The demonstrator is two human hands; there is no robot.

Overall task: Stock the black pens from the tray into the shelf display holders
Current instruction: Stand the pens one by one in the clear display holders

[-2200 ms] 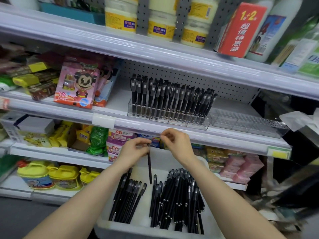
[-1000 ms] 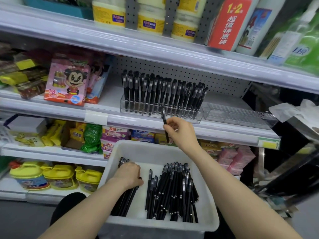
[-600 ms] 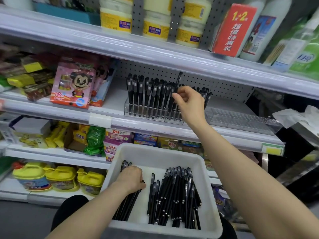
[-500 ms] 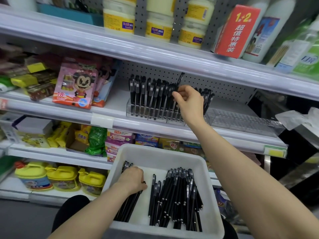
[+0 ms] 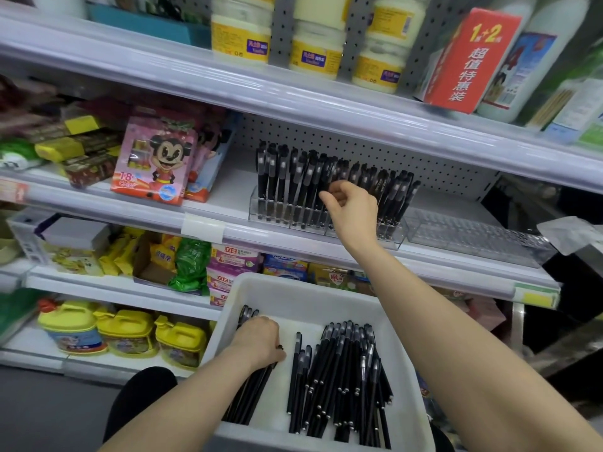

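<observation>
Pinching an upright black pen (image 5: 327, 172) in the clear display holder (image 5: 270, 212): right hand (image 5: 352, 207). Curled over loose black pens (image 5: 251, 393) in the white tray (image 5: 293, 282): left hand (image 5: 261, 340). Above-right of the right hand, red box (image 5: 470, 60) reading "1+2 超值特惠装"; leftward, pink "18 Color" pack (image 5: 153, 161).

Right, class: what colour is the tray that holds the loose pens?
The tray is plain white, with no pattern. The head view shows it best.

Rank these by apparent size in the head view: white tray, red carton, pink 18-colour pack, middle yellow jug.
1. white tray, though nearest the camera.
2. red carton and pink 18-colour pack: look alike, unranked.
3. middle yellow jug.
</observation>
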